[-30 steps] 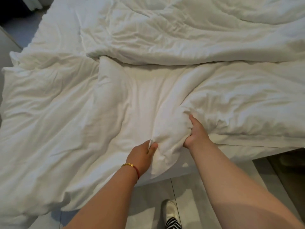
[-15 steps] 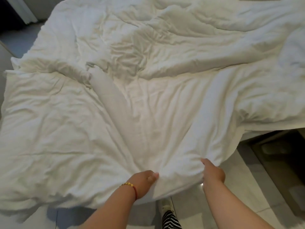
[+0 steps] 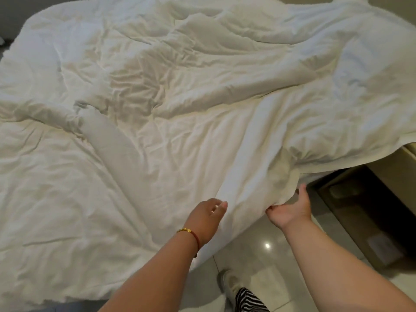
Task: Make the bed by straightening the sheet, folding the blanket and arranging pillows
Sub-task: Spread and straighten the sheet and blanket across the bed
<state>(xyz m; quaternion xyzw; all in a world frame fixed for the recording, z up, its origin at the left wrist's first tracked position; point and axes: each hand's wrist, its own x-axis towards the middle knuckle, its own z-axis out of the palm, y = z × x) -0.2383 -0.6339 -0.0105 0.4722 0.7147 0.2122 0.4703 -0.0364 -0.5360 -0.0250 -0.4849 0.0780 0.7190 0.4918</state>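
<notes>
A white blanket [image 3: 180,122] fills nearly the whole frame, spread over the bed but far from smooth: a thick fold runs diagonally from the middle left down toward the centre, a patch of tight creases sits just above centre, and the upper right portion billows and hangs off the edge of the bed. At the lower centre of the frame the left hand [image 3: 206,219], with a gold and red bracelet [image 3: 190,233] on its wrist, grips the near hem of the blanket, its thumb on top and its fingers curled under the cloth. Just to its right the right hand [image 3: 289,210] holds the same hem from below, palm up, with the thumb raised along the edge and the fingers tucked up into the fabric; how tightly they clench cannot be told. Between and below the arms shows a glossy tiled floor [image 3: 265,248], a light shoe [image 3: 229,282] and a striped trouser leg [image 3: 249,300], and at the lower right a dark piece of furniture [image 3: 360,210] beside the bed. The task looks to be at an early stage: the blanket is being drawn out flat and is not yet folded, the sheet beneath is hidden, and no pillows can be made out anywhere in view.
</notes>
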